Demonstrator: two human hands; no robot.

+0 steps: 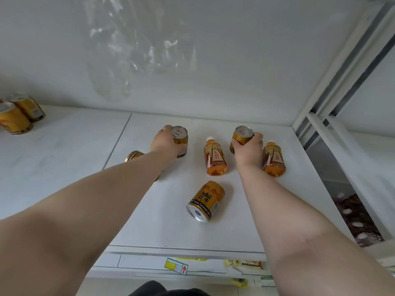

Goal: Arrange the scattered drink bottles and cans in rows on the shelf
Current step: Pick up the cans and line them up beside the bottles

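1. A gold can [180, 138] standing upright toward the back of the white shelf [245, 221] is wrapped by the left hand [165, 142], the grip pressed around its side.
2. A second upright gold can [242, 135] is clasped by the right hand [249, 149], the grip curled over its right side.
3. A bottle [215, 158] with an orange label is seen lying flat between the two hands, cap pointing to the back.
4. Another bottle [274, 160] is laid just right of the right wrist.
5. A fallen can [206, 201] is found nearer the front edge, base toward the camera.
6. A further can [133, 155] is partly hidden behind the left forearm.
7. Two more cans [18, 115] are seen at the far left.
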